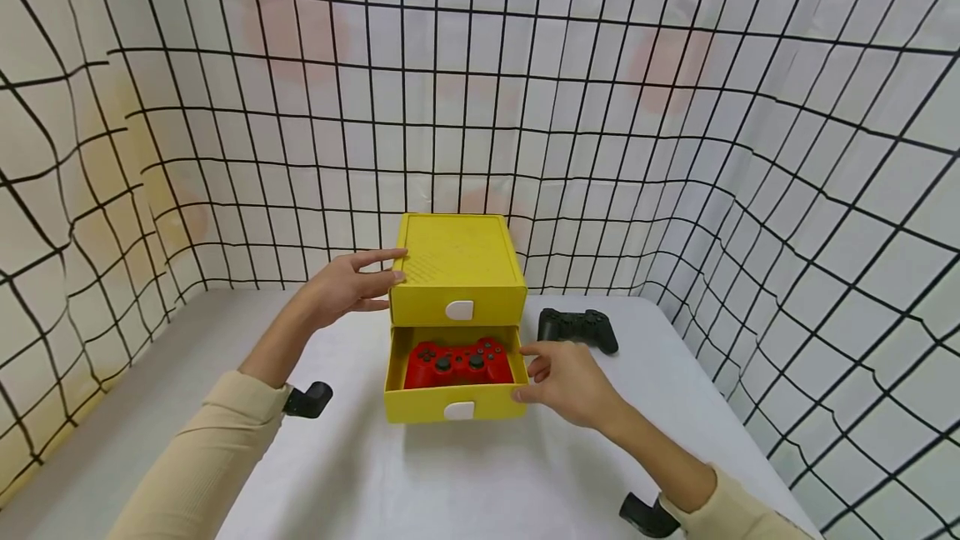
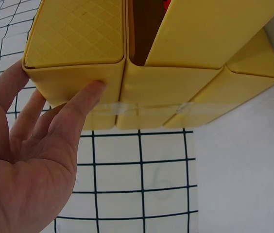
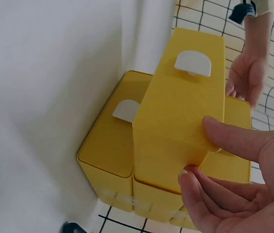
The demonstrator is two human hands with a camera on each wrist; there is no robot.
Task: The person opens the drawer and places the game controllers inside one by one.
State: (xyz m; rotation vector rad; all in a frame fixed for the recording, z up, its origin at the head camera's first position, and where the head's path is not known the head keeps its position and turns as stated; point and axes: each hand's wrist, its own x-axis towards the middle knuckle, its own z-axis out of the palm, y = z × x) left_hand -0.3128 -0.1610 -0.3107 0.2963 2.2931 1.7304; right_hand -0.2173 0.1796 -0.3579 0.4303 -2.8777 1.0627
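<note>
A yellow drawer cabinet [image 1: 459,250] has its middle drawer [image 1: 491,403] pulled out, and a red game controller [image 1: 497,367] lies inside. My left hand [image 1: 347,288] rests against the cabinet's upper left edge. In the left wrist view that hand [image 2: 35,160] has its fingers spread, touching the top section's side. My right hand [image 1: 568,382] is at the drawer's right side. The right wrist view shows this hand [image 3: 253,174] with the thumb on the drawer front [image 3: 176,107] and curled fingers at its side. The bottom drawer [image 3: 110,141] is closed.
To the right of the cabinet a black game controller [image 1: 577,328] lies on the white table [image 1: 337,473]. Black wire mesh [image 1: 600,157] stands behind and along both sides, with pale sheeting beyond it.
</note>
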